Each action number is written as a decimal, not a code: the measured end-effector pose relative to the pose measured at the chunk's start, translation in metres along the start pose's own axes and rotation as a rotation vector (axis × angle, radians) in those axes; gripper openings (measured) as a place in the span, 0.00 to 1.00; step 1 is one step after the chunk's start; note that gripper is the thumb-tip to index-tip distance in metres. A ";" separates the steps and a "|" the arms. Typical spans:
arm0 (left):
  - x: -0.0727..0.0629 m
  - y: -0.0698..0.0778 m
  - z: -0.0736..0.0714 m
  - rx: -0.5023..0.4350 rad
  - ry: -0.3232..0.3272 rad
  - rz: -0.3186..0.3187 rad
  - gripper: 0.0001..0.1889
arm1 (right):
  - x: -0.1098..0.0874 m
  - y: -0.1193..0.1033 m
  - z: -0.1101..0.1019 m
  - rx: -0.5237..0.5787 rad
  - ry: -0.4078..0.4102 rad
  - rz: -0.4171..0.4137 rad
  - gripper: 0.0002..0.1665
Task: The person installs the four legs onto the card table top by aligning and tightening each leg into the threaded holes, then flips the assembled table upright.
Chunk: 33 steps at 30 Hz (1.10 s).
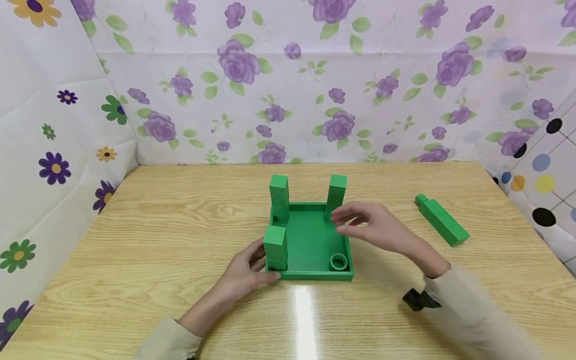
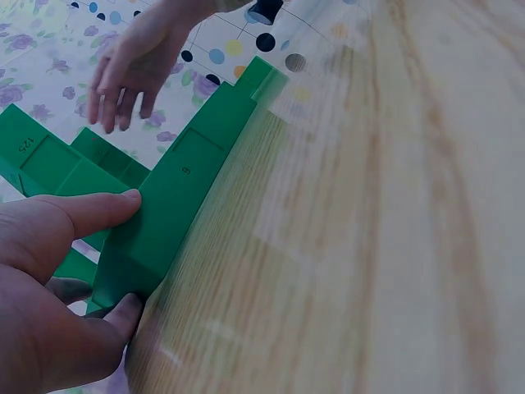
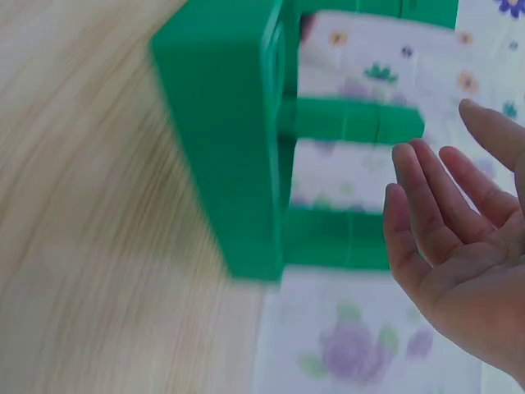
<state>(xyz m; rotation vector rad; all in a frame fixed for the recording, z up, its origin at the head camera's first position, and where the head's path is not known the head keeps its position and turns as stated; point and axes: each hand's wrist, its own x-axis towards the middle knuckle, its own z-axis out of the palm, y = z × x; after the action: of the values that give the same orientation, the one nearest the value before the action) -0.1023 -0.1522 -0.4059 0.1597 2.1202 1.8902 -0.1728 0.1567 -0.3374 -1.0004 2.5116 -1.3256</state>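
A green square tray point(image 1: 315, 240) with a low rim lies on the table. Square green legs stand upright in three of its corners: back left point(image 1: 279, 195), back right point(image 1: 336, 192) and front left point(image 1: 275, 247). The front right corner shows a bare round socket point(image 1: 339, 262). My left hand point(image 1: 245, 270) grips the front left corner, thumb on the front rim; the left wrist view shows the tray's side point(image 2: 176, 197) between thumb and fingers. Beside the back right leg hovers my right hand point(image 1: 373, 225), fingers loosely extended, holding nothing in the right wrist view.
To the right, a loose green leg point(image 1: 443, 220) with a threaded end lies on the wooden table point(image 1: 180, 225). Flower-patterned cloth point(image 1: 306, 100) hangs behind the table's back edge, with more patterned cloth at both sides.
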 end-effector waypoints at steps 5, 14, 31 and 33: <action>0.000 0.000 0.000 -0.001 -0.011 0.007 0.43 | -0.029 0.025 -0.031 -0.109 0.124 0.137 0.18; 0.000 0.001 0.001 0.002 -0.004 0.008 0.43 | -0.090 0.068 -0.082 -0.373 0.321 0.350 0.27; 0.000 0.002 0.000 -0.009 -0.003 0.001 0.43 | -0.139 0.109 -0.108 -0.398 0.242 0.590 0.42; 0.000 0.002 0.000 -0.010 -0.003 0.002 0.43 | -0.139 0.111 -0.109 -0.406 0.227 0.594 0.41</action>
<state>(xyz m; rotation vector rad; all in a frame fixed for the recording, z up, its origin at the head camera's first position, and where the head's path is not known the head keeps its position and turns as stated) -0.1020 -0.1518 -0.4044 0.1626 2.1088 1.9006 -0.1637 0.3599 -0.3828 -0.0961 2.9726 -0.8052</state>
